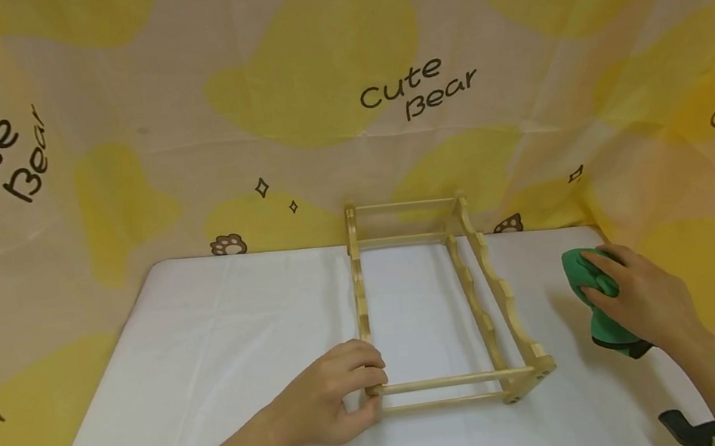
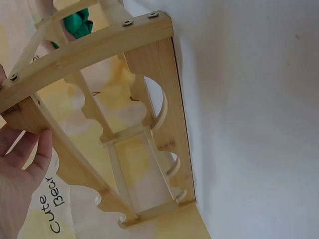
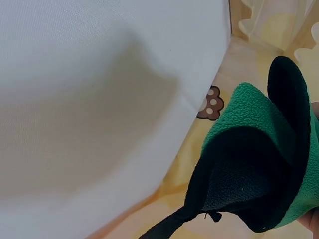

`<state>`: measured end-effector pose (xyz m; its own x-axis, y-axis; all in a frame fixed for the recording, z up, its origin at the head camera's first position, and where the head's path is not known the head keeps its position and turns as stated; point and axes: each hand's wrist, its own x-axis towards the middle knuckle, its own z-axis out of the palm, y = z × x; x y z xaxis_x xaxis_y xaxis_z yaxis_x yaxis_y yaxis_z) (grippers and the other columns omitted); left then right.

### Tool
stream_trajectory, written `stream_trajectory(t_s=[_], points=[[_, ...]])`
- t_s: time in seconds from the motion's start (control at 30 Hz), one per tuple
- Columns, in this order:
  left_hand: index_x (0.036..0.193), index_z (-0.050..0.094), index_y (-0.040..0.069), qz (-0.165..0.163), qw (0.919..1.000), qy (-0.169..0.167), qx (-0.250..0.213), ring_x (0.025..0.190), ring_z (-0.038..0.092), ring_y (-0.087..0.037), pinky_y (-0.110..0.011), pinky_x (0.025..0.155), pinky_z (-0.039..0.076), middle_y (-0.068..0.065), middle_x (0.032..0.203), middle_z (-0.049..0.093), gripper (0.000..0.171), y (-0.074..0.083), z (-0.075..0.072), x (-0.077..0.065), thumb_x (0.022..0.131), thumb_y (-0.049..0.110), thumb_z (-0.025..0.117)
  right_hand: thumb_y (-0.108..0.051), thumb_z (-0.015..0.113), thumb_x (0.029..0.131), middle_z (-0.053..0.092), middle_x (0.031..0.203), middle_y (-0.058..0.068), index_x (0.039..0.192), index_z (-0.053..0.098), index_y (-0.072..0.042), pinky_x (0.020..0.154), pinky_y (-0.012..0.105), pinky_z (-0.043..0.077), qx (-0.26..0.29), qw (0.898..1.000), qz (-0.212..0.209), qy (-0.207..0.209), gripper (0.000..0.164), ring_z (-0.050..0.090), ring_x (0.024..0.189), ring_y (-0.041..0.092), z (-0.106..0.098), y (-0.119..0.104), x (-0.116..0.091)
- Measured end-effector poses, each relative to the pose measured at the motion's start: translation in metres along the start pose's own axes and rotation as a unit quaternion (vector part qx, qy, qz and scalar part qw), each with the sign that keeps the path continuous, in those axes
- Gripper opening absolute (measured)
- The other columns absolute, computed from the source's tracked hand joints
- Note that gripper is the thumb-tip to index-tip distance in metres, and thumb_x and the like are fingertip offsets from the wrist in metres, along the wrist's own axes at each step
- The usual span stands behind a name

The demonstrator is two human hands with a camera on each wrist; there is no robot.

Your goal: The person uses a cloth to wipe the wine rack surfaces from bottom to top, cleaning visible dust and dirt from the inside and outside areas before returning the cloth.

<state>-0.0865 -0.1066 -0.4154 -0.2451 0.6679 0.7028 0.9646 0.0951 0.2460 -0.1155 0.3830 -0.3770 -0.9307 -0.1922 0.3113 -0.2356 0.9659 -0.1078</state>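
Observation:
A light wooden rack (image 1: 448,382) with scalloped side rails stands on the white tabletop, its far end close to the back curtain. My left hand (image 1: 330,394) holds its near left corner, fingers over the rail and thumb below. In the left wrist view, the fingertips (image 2: 44,144) lie on one scalloped wooden board. To the right of the rack, my right hand (image 1: 657,303) grips a bunched green cloth (image 1: 608,325) with black edging, above the table. The right wrist view shows the cloth (image 3: 244,109) folded, a dark strap hanging from it; most of that hand is hidden.
The white table (image 1: 261,320) has rounded back corners. A yellow and beige curtain (image 1: 179,126) printed with "Cute Bear" surrounds it at the back and sides. Black straps (image 1: 688,428) show at both wrists.

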Motion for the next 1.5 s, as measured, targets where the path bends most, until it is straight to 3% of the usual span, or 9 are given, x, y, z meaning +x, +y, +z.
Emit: stream_trajectory(t_s=[0.4, 0.6, 0.67, 0.73, 0.8, 0.9, 1.13, 1.33, 1.5], points=[[0.108, 0.072, 0.008, -0.039, 0.9992, 0.002, -0.001, 0.110, 0.068, -0.023, -0.032, 0.105, 0.055, -0.005, 0.112, 0.069, 0.019, -0.007, -0.005, -0.006, 0.089, 0.003, 0.070, -0.022, 0.089, 0.080, 0.054, 0.141, 0.025, 0.139, 0.063, -0.005, 0.052, 0.055, 0.057, -0.006, 1.000, -0.019, 0.023, 0.066, 0.065, 0.102, 0.047, -0.010, -0.012, -0.006], [0.113, 0.073, 0.007, -0.053, 0.9984, 0.019, -0.001, 0.113, 0.069, -0.025, -0.034, 0.104, 0.056, -0.008, 0.116, 0.072, 0.024, -0.012, -0.005, -0.009, 0.089, 0.002, 0.069, -0.017, 0.090, 0.072, 0.058, 0.138, 0.020, 0.134, 0.067, -0.007, 0.049, 0.055, 0.056, -0.006, 0.995, -0.061, 0.080, 0.067, 0.066, 0.101, 0.043, -0.020, -0.025, -0.010], [0.115, 0.073, 0.007, -0.060, 0.9979, 0.022, -0.007, 0.114, 0.069, -0.026, -0.035, 0.106, 0.055, -0.007, 0.117, 0.072, 0.027, -0.013, -0.006, -0.009, 0.088, 0.002, 0.071, -0.023, 0.087, 0.077, 0.060, 0.137, 0.019, 0.133, 0.068, -0.007, 0.049, 0.056, 0.056, -0.002, 0.992, -0.078, 0.102, 0.061, 0.066, 0.101, 0.042, -0.023, -0.029, -0.011], [0.116, 0.073, 0.007, -0.063, 0.9977, 0.025, -0.008, 0.115, 0.069, -0.027, -0.036, 0.106, 0.055, -0.007, 0.119, 0.072, 0.028, -0.014, -0.006, -0.010, 0.088, 0.002, 0.074, -0.044, 0.079, 0.089, 0.062, 0.135, 0.019, 0.131, 0.069, -0.007, 0.049, 0.057, 0.056, 0.001, 0.988, -0.093, 0.122, 0.057, 0.067, 0.099, 0.041, -0.025, -0.034, -0.012], [0.115, 0.074, 0.007, -0.063, 0.9975, 0.029, -0.007, 0.115, 0.069, -0.028, -0.037, 0.106, 0.055, -0.008, 0.119, 0.073, 0.028, -0.014, -0.006, -0.012, 0.087, 0.004, 0.076, -0.063, 0.061, 0.097, 0.063, 0.132, 0.020, 0.128, 0.071, -0.006, 0.048, 0.058, 0.056, 0.004, 0.984, -0.109, 0.144, 0.065, 0.067, 0.097, 0.041, -0.027, -0.038, -0.013], [0.113, 0.075, 0.007, -0.060, 0.9975, 0.036, 0.001, 0.114, 0.070, -0.029, -0.038, 0.105, 0.056, -0.008, 0.119, 0.073, 0.026, -0.014, -0.007, -0.013, 0.088, 0.006, 0.078, -0.073, 0.037, 0.100, 0.066, 0.129, 0.018, 0.122, 0.073, -0.006, 0.048, 0.058, 0.056, 0.000, 0.975, -0.133, 0.177, 0.079, 0.068, 0.094, 0.040, -0.030, -0.048, -0.015], [0.113, 0.074, 0.009, -0.061, 0.9968, 0.050, -0.013, 0.113, 0.070, -0.030, -0.036, 0.104, 0.057, -0.008, 0.119, 0.072, 0.023, -0.015, -0.006, -0.014, 0.090, 0.009, 0.079, -0.064, 0.043, 0.103, 0.071, 0.122, 0.015, 0.116, 0.078, -0.008, 0.050, 0.056, 0.057, -0.007, 0.959, -0.182, 0.218, 0.067, 0.069, 0.092, 0.036, -0.039, -0.068, -0.021], [0.112, 0.074, 0.010, -0.066, 0.9955, 0.062, -0.028, 0.112, 0.070, -0.030, -0.034, 0.104, 0.056, -0.009, 0.118, 0.072, 0.026, -0.015, -0.005, -0.014, 0.087, 0.005, 0.081, -0.056, 0.048, 0.104, 0.073, 0.117, 0.015, 0.110, 0.079, -0.006, 0.047, 0.053, 0.055, 0.000, 0.935, -0.236, 0.263, 0.059, 0.069, 0.084, 0.035, -0.045, -0.083, -0.026], [0.108, 0.075, 0.011, -0.078, 0.9943, 0.065, -0.030, 0.111, 0.070, -0.029, -0.034, 0.104, 0.056, -0.007, 0.117, 0.073, 0.028, -0.014, -0.005, -0.014, 0.082, 0.002, 0.082, -0.051, 0.048, 0.106, 0.074, 0.112, 0.018, 0.106, 0.079, -0.004, 0.054, 0.047, 0.054, 0.012, 0.924, -0.274, 0.268, 0.056, 0.068, 0.075, 0.034, -0.052, -0.098, -0.033]])
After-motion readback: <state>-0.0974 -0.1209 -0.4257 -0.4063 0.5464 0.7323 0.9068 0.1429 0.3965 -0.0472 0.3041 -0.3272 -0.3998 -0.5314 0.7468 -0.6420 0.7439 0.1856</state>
